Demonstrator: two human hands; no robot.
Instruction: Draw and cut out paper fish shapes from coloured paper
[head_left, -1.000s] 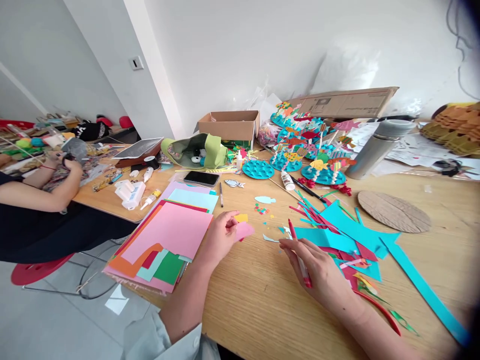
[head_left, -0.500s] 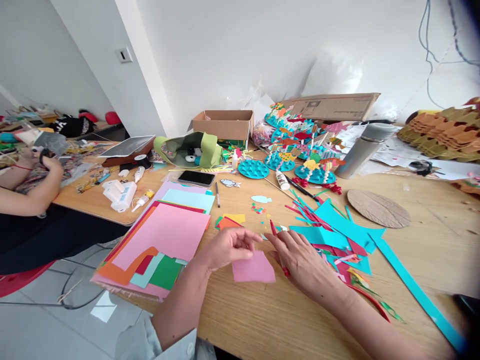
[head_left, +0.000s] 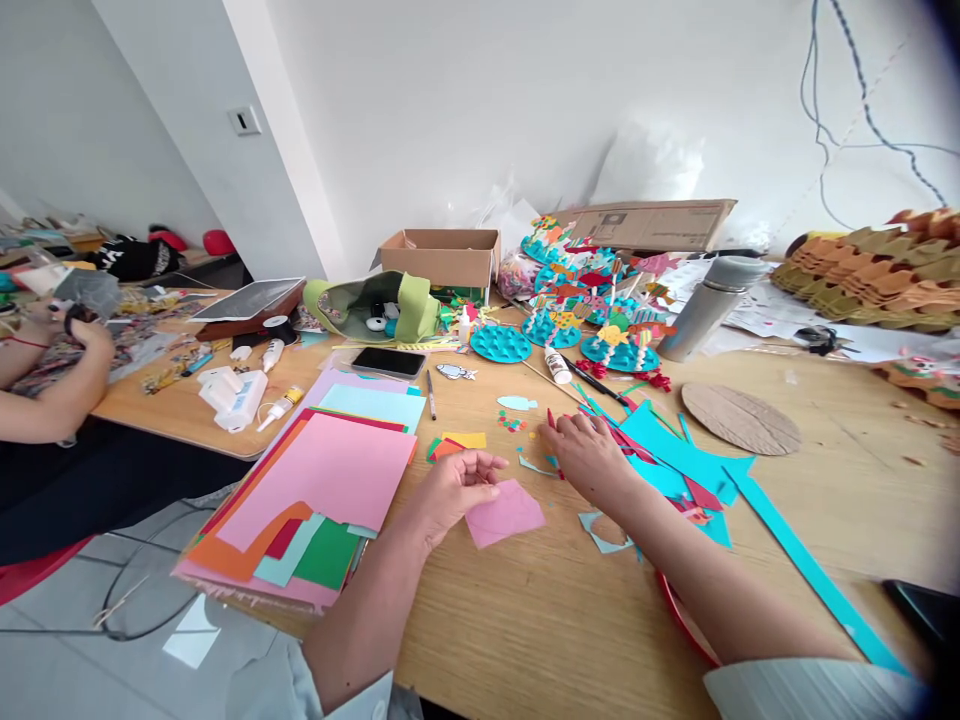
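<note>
Our pink paper piece (head_left: 504, 513) lies flat on the wooden table (head_left: 480, 640), and we place everything else from it. Far to its left, a co-worker's hand (head_left: 94, 340) holds a small dark object, too small to make out, near a white glue bottle (head_left: 279, 408) lying on a second table surface. Closer to the piece on its left sits a stack of coloured card (head_left: 300, 500), with pink on top and strips of orange, green and pale blue showing. Beyond the piece, a black phone (head_left: 388, 363) rests up and to the left. Our left hand (head_left: 454, 495) lies open just beside the piece's left edge, fingers loosely curled and holding nothing. A few yellow and orange paper scraps (head_left: 457, 442) sit just past those fingers. To the right of the piece, our right hand (head_left: 589, 460) curls shut around a red pen (head_left: 550, 418), its tip showing beyond the fingers. Further right spread teal card offcuts (head_left: 675, 465), then a round cardboard oval (head_left: 739, 418), and beyond them a steel flask (head_left: 701, 308).
</note>
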